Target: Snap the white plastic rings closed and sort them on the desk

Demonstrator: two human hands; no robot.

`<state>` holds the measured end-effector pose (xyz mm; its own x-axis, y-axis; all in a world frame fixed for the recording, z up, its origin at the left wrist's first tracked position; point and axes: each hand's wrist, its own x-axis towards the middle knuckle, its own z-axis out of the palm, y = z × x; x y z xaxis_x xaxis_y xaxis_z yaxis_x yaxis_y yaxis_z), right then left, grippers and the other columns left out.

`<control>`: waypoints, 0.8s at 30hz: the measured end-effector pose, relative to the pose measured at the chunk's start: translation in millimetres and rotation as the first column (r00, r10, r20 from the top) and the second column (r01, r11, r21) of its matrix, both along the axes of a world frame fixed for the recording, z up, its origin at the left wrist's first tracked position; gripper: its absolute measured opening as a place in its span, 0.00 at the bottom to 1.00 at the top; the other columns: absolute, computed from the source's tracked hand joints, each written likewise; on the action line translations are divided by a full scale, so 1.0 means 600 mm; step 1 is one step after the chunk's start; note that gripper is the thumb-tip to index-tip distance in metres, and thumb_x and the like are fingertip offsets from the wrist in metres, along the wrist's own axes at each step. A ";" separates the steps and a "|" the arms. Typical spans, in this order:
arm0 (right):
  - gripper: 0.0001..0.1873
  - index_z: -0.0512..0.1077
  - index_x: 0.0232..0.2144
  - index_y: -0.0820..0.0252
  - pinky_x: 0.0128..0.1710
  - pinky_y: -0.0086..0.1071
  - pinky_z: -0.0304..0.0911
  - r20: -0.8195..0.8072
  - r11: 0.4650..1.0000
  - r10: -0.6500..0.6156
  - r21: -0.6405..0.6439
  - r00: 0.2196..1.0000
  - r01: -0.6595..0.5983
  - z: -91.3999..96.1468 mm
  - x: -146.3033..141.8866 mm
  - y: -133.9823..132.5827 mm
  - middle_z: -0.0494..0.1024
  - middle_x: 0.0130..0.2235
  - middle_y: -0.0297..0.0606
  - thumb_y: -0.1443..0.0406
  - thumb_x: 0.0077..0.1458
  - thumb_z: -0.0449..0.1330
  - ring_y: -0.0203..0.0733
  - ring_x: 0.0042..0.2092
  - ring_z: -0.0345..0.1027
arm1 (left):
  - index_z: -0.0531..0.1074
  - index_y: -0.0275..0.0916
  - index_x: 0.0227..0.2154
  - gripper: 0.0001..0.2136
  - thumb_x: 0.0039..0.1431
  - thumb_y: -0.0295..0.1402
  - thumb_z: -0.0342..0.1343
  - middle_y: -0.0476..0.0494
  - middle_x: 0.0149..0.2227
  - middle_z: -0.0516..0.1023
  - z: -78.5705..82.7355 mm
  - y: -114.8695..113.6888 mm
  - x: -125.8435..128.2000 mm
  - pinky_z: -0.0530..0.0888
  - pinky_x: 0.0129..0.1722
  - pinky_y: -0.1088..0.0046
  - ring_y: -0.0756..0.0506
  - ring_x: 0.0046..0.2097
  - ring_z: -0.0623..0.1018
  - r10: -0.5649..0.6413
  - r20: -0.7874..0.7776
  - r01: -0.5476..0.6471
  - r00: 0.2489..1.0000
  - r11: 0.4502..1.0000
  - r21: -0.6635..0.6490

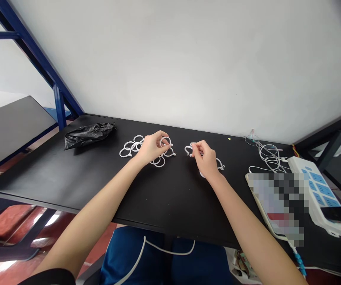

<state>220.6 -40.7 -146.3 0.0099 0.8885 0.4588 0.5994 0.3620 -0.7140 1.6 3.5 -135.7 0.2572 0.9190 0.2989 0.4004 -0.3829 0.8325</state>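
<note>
On the black table lies a pile of several white plastic rings. My left hand rests at the right side of that pile, fingers curled and pinching one white ring. My right hand is a little to the right, fingers pinched on another white ring that looks open at one end. A few more white rings lie just beyond my right hand, partly hidden by it.
A crumpled black plastic bag lies at the back left. White cables and a white-and-blue power strip sit at the right, beside a blurred flat object. Blue steel frame stands at the left, a white wall behind.
</note>
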 end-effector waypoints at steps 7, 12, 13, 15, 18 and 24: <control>0.13 0.63 0.31 0.56 0.24 0.29 0.56 -0.244 0.993 -0.116 -0.001 0.963 0.119 0.000 0.000 0.004 0.66 0.18 0.25 0.54 0.61 0.55 0.33 0.19 0.59 | 0.72 0.42 0.39 0.12 0.51 0.34 0.60 0.51 0.28 0.78 -0.009 0.007 -0.009 0.66 0.29 0.75 0.50 0.24 0.70 -0.030 -0.229 0.040 0.973 0.998 0.039; 0.16 0.63 0.29 0.56 0.19 0.28 0.55 -0.468 0.982 -0.181 -0.042 0.865 0.182 0.002 0.005 0.012 0.61 0.16 0.23 0.52 0.55 0.60 0.32 0.18 0.54 | 0.75 0.40 0.36 0.07 0.54 0.34 0.57 0.48 0.29 0.77 -0.014 0.011 -0.009 0.65 0.30 0.72 0.49 0.25 0.71 0.010 -0.366 0.025 0.930 0.996 0.090; 0.16 0.64 0.29 0.56 0.20 0.28 0.56 -0.496 0.980 -0.191 -0.051 0.847 0.192 0.002 0.006 0.014 0.61 0.16 0.23 0.51 0.54 0.61 0.32 0.18 0.55 | 0.75 0.39 0.35 0.07 0.56 0.34 0.55 0.47 0.30 0.77 -0.014 0.011 -0.009 0.66 0.31 0.71 0.48 0.26 0.71 0.030 -0.398 0.019 0.917 0.993 0.119; 0.17 0.65 0.29 0.57 0.20 0.27 0.57 -0.533 0.976 -0.216 -0.084 0.818 0.203 0.003 0.009 0.015 0.63 0.16 0.24 0.51 0.53 0.62 0.32 0.18 0.57 | 0.76 0.38 0.36 0.09 0.57 0.35 0.53 0.44 0.34 0.77 -0.013 0.010 -0.009 0.67 0.33 0.71 0.48 0.29 0.72 0.061 -0.454 0.011 0.889 0.988 0.155; 0.18 0.66 0.29 0.57 0.18 0.25 0.55 -0.557 0.965 -0.261 -0.136 0.788 0.223 0.004 0.010 0.016 0.65 0.17 0.27 0.50 0.51 0.63 0.35 0.21 0.64 | 0.76 0.38 0.38 0.11 0.59 0.36 0.51 0.42 0.39 0.77 -0.009 0.006 -0.009 0.68 0.33 0.70 0.48 0.30 0.73 0.089 -0.512 -0.012 0.855 0.988 0.151; 0.16 0.66 0.30 0.58 0.16 0.25 0.49 -0.554 0.965 -0.260 -0.130 0.791 0.226 0.004 0.009 0.016 0.69 0.20 0.28 0.52 0.50 0.63 0.29 0.17 0.54 | 0.76 0.38 0.39 0.11 0.59 0.36 0.52 0.43 0.41 0.76 -0.001 0.001 -0.007 0.68 0.32 0.71 0.48 0.31 0.74 0.115 -0.540 -0.045 0.834 0.989 0.140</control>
